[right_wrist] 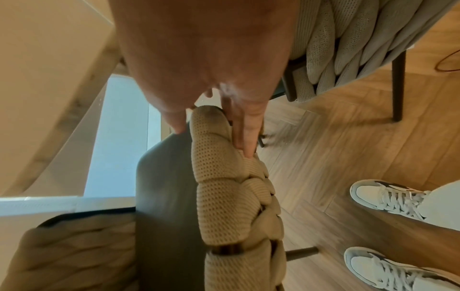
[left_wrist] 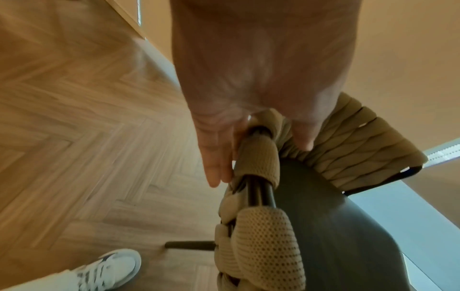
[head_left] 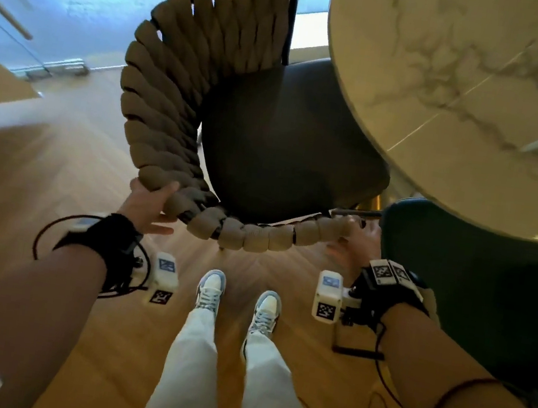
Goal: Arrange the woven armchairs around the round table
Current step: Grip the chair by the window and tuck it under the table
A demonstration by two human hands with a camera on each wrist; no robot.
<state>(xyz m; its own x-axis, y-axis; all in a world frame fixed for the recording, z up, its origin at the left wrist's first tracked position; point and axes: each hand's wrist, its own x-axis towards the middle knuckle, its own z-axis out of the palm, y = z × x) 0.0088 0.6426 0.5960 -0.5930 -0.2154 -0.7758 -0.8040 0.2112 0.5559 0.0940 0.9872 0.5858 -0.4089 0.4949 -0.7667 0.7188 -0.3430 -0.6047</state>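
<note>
A woven armchair with thick beige rope weave and a dark seat stands in front of me, its far side tucked under the round marble table. My left hand grips the woven rim at its near left corner, thumb on top and fingers underneath. My right hand holds the right end of the same rim. In the left wrist view the fingers lie along the rim. In the right wrist view the fingers and thumb pinch the weave.
A second armchair with a dark seat stands close on the right by the table; its woven back shows in the right wrist view. My feet stand on the herringbone wood floor. A glass door lies at far left.
</note>
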